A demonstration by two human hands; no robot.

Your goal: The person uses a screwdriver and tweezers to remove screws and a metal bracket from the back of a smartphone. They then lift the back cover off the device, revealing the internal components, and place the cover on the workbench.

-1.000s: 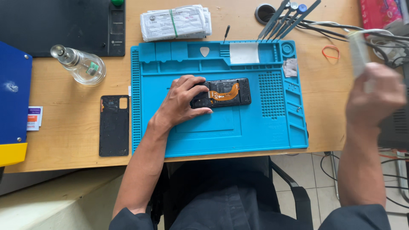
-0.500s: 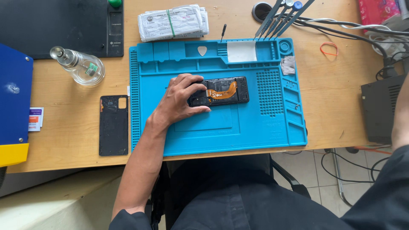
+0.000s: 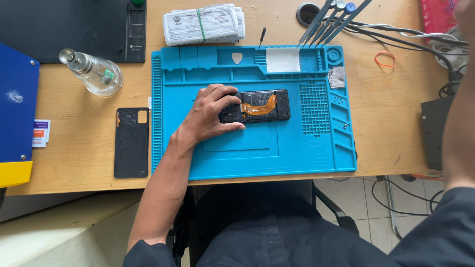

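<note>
my left hand (image 3: 210, 116) lies flat on the blue repair mat (image 3: 247, 153), fingers curled over the nine o'clock end of the opened phone (image 3: 262, 106), pinning it down. the phone sits mid-mat, its orange flex cable showing. my right hand is out of sight; only that forearm shows at three o'clock, so i cannot tell its state. on the worktop (image 3: 89, 148), the phone's back cover (image 3: 131, 142) lies just beside the mat at nine o'clock, a glass bottle (image 3: 94, 73) at ten.

Left hand (image 3: 210, 116) on opened phone (image 3: 262, 105)
</note>
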